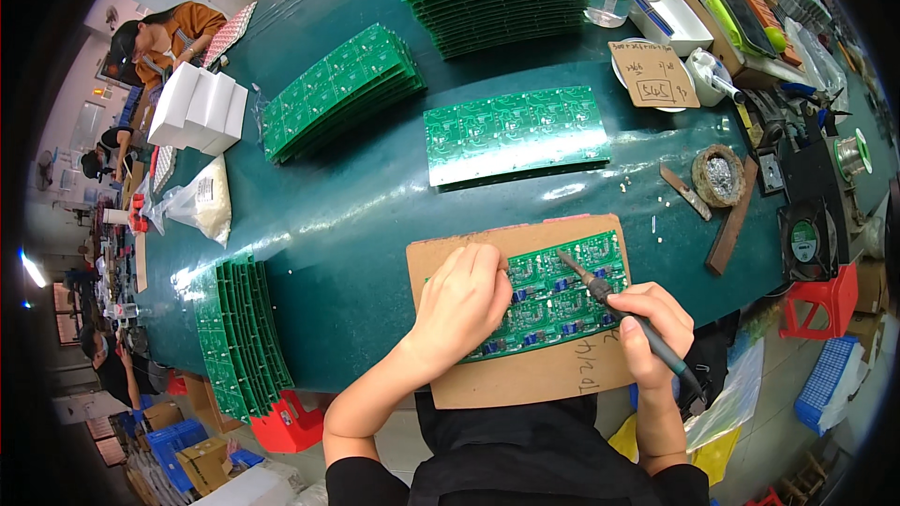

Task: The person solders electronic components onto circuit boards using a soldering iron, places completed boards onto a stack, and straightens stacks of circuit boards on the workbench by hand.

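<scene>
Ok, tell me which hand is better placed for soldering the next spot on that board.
Right, probably: the right hand holds the soldering iron, tip at the green circuit board, while the left hand is over the board's left end.

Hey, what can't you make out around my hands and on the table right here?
Head view: what, if anything, the left hand grips; its own curled fingers hide that.
Head view: part of the left end of the circuit board, covered by that hand.
Head view: whether the tip of the soldering iron touches the board; too small to tell.
Head view: the top of the clear bottle, cut off by the upper edge.
</scene>
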{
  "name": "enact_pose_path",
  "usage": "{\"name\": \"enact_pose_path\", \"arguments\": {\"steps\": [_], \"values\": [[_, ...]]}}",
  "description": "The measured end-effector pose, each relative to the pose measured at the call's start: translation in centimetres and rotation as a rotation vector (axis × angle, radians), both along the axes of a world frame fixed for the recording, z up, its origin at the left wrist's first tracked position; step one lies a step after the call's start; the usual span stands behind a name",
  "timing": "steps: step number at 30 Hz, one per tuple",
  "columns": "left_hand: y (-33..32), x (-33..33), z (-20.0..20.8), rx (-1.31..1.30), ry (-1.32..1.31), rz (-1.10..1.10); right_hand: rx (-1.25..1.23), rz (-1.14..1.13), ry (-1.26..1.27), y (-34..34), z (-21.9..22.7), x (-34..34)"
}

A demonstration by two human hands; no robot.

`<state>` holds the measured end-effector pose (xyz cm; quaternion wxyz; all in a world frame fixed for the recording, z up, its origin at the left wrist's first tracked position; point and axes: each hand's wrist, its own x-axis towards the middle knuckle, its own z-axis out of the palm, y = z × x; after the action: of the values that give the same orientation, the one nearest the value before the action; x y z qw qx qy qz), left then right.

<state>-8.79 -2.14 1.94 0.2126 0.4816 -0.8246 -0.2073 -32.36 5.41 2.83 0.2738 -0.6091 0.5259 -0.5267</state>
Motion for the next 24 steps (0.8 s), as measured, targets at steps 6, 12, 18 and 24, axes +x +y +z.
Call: {"name": "enact_pose_path", "arguments": {"steps": [6, 12, 18, 24], "values": [[-1.3, -1.4, 2.6, -0.133, 0.297, 0.001, -0.054, -0.123, -0.02, 0.2, 0.2, -1.7], [-1.7, -4.7, 2.0, 0.073, 0.428, -0.054, -0.055, -0.131, -0.036, 0.6, -0.4, -2.8], [-1.5, -6.6, -1.9, 0.026, 0.211, -0.132, -0.024, -0.12, -0.035, 0.5, -0.6, -2.8], [-1.7, -7.0, -2.3, -0.029, 0.149, -0.118, -0.017, -0.109, -0.029, 0.1, -0.8, -2.6]]}}
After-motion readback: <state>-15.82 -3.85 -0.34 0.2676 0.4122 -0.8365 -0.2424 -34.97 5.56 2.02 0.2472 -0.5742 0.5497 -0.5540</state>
